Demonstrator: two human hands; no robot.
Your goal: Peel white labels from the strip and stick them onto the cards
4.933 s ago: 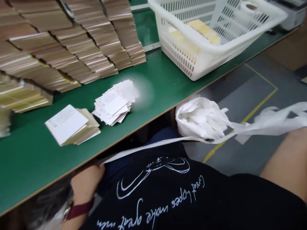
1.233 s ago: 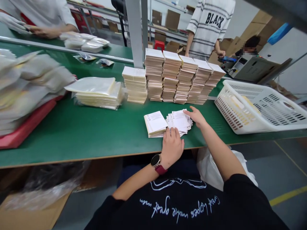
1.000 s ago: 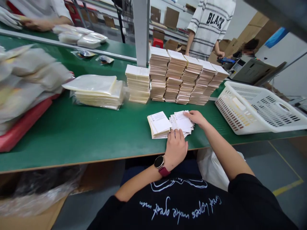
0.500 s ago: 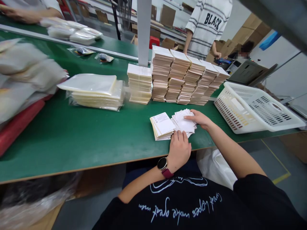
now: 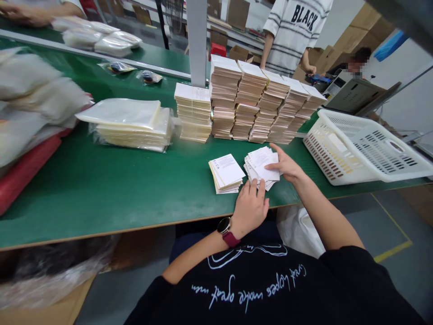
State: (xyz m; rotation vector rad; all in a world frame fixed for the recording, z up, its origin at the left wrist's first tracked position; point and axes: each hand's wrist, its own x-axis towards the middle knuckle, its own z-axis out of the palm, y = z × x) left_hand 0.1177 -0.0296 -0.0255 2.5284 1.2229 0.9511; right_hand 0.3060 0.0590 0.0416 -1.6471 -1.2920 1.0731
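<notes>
A loose, fanned stack of white printed cards (image 5: 262,162) lies on the green table in front of me. My right hand (image 5: 287,166) is at its right side, thumb on the top card and forefinger along the far edge, gripping the cards; its other fingers are partly hidden. At the near left edge of that stack, my left hand (image 5: 251,205) lies palm down with fingers stretched out, the tips touching the cards. Just to the left sits a neater stack of cards (image 5: 227,171), with a gap between the two stacks.
Tall card stacks (image 5: 250,97) form a wall behind, with a shorter banded stack (image 5: 192,110) beside a post. Clear plastic bags (image 5: 125,122) lie leftward. A white basket (image 5: 365,149) stands at right. Across the table are a person in a striped shirt (image 5: 292,36) and another person's hand (image 5: 30,13).
The fanned cards have moved slightly away from the neater stack, opening a gap. My left fingers now touch the fanned cards' edge, and the top card shows print. The view shifted slightly.
</notes>
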